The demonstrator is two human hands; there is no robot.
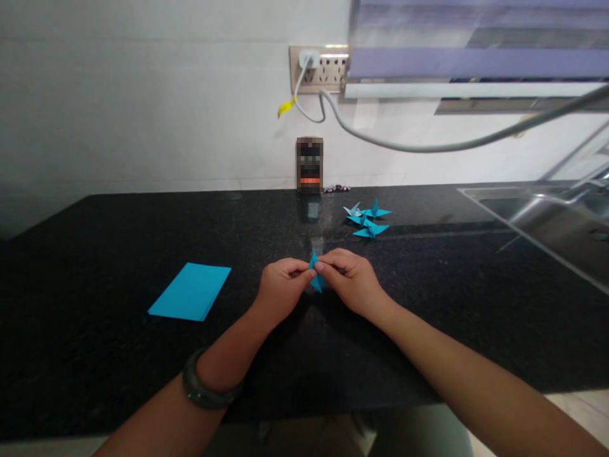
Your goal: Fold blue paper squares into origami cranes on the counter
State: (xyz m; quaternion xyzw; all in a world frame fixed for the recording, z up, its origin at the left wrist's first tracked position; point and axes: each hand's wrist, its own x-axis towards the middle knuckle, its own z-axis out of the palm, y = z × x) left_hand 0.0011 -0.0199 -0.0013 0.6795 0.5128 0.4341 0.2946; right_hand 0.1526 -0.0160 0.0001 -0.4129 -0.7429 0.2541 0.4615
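Note:
Between my two hands is a small piece of folded blue paper, its pointed ends sticking out above and below the fingertips. My left hand pinches it from the left, thumb and fingers pressed together. From the other side my right hand grips it with thumb and forefinger. The middle of the paper is covered by the fingers. Several folded paper cranes, blue and one paler, sit in a cluster beyond my right hand. A stack of blue paper sheets lies to the left of my left hand.
A phone with a blurred screen leans upright against the wall, a beaded string beside it. The black counter meets a metal sink at right. A grey cable hangs from the wall socket.

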